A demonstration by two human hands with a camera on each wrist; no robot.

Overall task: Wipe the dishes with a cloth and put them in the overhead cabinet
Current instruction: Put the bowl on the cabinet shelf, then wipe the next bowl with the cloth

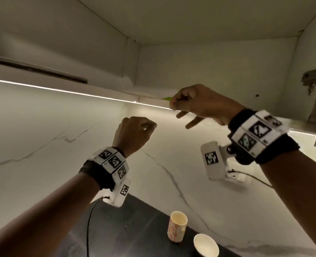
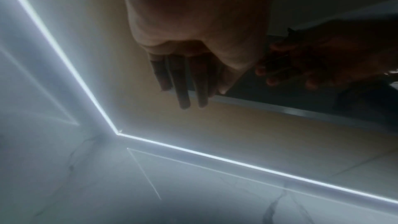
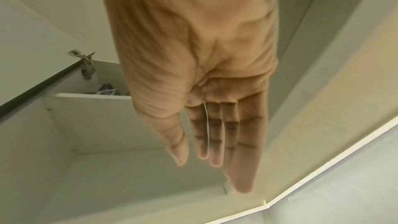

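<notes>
The overhead cabinet [image 1: 190, 62] stands open above me, and its pale interior [image 3: 129, 176] fills the right wrist view. A small green thing [image 1: 166, 98] peeks over the cabinet's front lip. My right hand [image 1: 179, 112] hovers at that lip, fingers [image 3: 243, 142] straight, holding nothing. My left hand [image 1: 149, 127] is raised lower and to the left, loosely curled and holding nothing, fingers [image 2: 183, 91] hanging. Down on the dark counter [image 1: 135, 229] stand a patterned cup [image 1: 177, 226] and a white cup [image 1: 206, 245]. No cloth is in view.
A bright light strip [image 1: 60, 89] runs under the cabinet along the marble wall [image 1: 42, 136]. The open cabinet door and its metal hinge [image 1: 315, 76] are at the right. A black cable [image 1: 88, 219] hangs from my left wrist over the counter.
</notes>
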